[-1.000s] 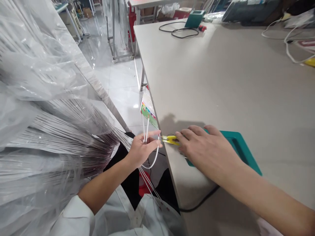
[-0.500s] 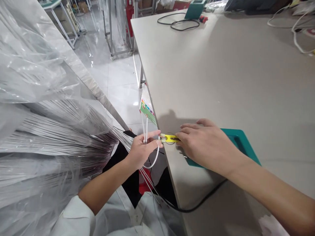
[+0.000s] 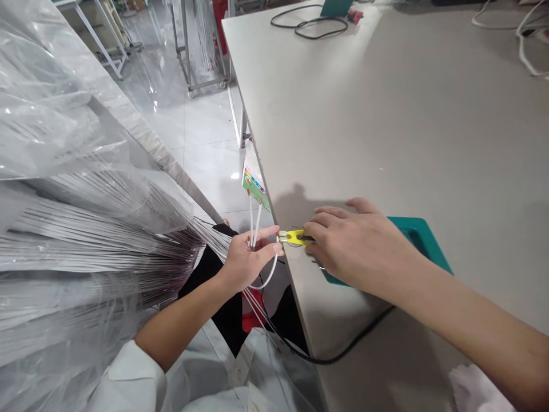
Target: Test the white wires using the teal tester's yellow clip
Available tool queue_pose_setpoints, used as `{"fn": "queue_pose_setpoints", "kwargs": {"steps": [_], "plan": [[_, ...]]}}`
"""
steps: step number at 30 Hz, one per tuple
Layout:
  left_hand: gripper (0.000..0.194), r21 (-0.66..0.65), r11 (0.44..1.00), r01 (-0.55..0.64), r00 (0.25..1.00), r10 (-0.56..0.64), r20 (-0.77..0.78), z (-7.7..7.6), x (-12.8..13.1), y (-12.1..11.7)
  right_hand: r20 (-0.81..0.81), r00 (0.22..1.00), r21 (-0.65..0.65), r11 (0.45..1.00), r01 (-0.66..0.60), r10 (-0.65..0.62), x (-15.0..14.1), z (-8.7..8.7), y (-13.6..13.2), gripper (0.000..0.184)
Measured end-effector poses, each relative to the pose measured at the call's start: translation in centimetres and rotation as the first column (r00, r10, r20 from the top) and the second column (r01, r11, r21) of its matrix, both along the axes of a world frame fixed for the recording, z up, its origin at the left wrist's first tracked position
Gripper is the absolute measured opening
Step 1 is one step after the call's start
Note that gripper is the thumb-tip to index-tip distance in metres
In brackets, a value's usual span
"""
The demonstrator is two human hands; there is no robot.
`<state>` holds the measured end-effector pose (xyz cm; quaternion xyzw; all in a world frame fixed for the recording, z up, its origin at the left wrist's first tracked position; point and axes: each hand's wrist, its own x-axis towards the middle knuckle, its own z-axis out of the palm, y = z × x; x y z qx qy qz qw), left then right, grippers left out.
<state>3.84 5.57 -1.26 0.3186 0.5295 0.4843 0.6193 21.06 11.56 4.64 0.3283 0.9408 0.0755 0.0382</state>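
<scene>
My left hand (image 3: 249,254) is closed on white wires (image 3: 269,280) just off the table's left edge. Two wire ends with reddish-brown tips stand up from between its fingers, and another wire loops below. The thumb and index finger bring one wire end to the tip of a small yellow clip (image 3: 295,236). My right hand (image 3: 355,240) pinches the rear of this clip, its fingers hiding that end. Partly under the right hand and wrist lies a green device (image 3: 422,237) with a dark recess. Whether the clip's jaws touch the wire I cannot tell.
Plastic-wrapped bundles of long white wires (image 3: 98,243) fill the left side. A colourful card (image 3: 255,182) hangs by the edge of the grey table (image 3: 386,120). A black cable (image 3: 338,357) crosses the table's front. Farther back are a coiled black cable (image 3: 315,26) and a wheeled rack (image 3: 189,51).
The view has tilted slightly, so the background sits higher. Both hands keep nearly the same place, and the clip's front now looks more forked than before.
</scene>
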Motion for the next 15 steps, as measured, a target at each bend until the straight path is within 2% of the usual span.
{"fn": "queue_pose_setpoints", "kwargs": {"steps": [2,5,7,15], "plan": [[0.041,0.006,1.000,-0.011,1.000,0.011,-0.013,0.1,0.1,0.0,-0.016,1.000,0.002,1.000,0.019,-0.019,0.0,0.0,0.0,0.013],[0.041,-0.004,1.000,-0.028,0.999,0.028,-0.030,0.3,0.1,-0.1,-0.065,0.998,-0.002,1.000,0.018,-0.018,0.2,-0.5,0.0,0.033],[0.040,-0.023,0.999,-0.028,0.999,0.027,-0.028,0.5,0.1,0.0,-0.099,0.995,-0.011,1.000,0.004,-0.005,0.2,-0.9,0.0,0.039],[0.039,-0.045,0.999,-0.023,1.000,0.022,-0.005,0.8,-0.8,-0.5,-0.088,0.996,0.010,1.000,0.016,-0.015,0.5,-1.3,0.0,0.042]]}}
